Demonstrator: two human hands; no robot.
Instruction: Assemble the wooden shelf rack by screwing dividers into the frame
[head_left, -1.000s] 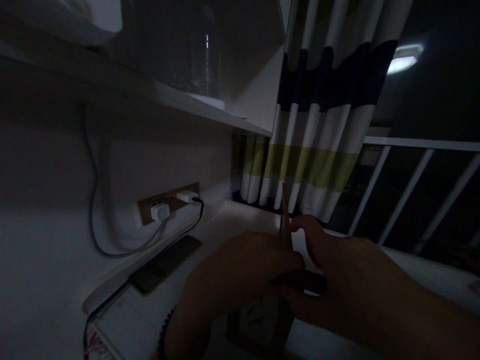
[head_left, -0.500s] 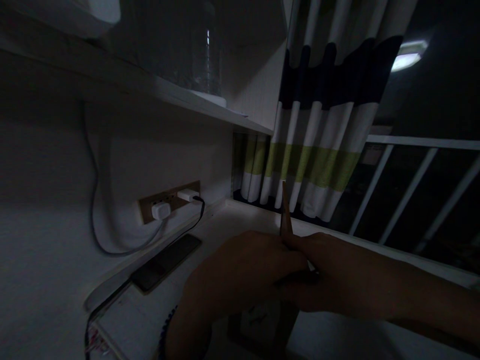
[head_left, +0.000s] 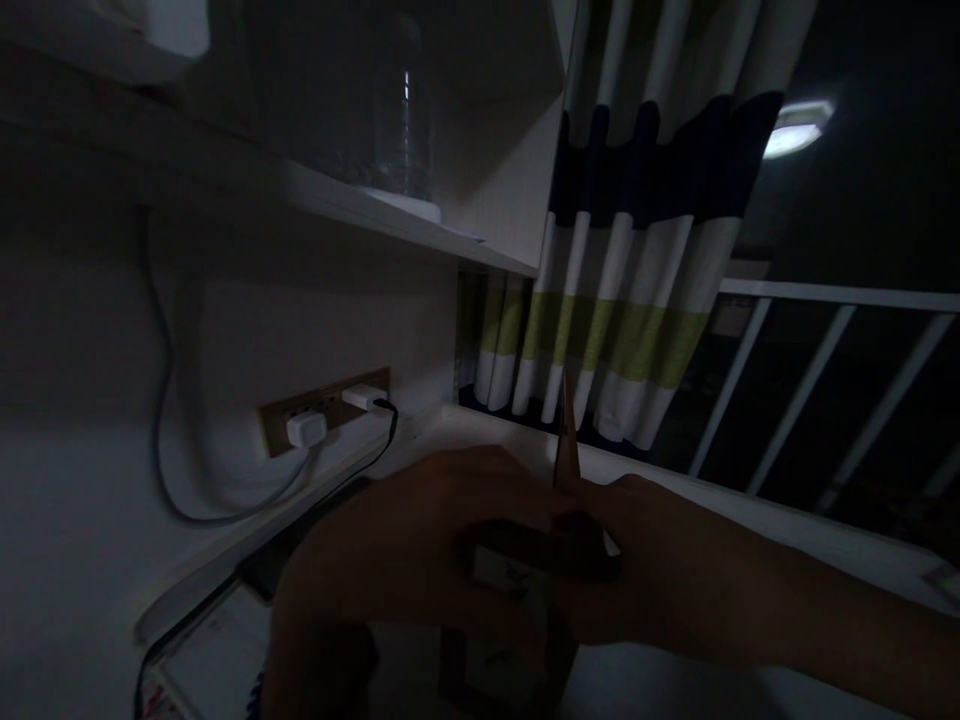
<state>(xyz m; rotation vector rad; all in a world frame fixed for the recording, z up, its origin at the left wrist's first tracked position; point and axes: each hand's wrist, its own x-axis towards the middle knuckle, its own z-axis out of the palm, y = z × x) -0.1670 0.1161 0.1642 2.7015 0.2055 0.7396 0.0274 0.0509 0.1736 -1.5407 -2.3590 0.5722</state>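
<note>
Between my hands is a dark brown framed object with pale panels that carry dark marks; its exact kind is unclear in the dim light. A thin brown edge of it sticks up beyond my fingers. My right hand is closed around its right side. From the left, my left hand reaches round the frame, fingers behind the upper bar and thumb in front, somewhat blurred. A dark bracelet shows at the left wrist. Much of the object's lower part lies in shadow.
A dark phone lies by the wall, partly behind my left hand. White chargers fill part of a socket strip. Overhead, a shelf holds a clear bottle. Behind are a striped curtain and a white railing.
My left hand has shifted left and its fingers have spread from the right hand, exposing more of the frame. The camera view has moved slightly. My right hand keeps its grip.
</note>
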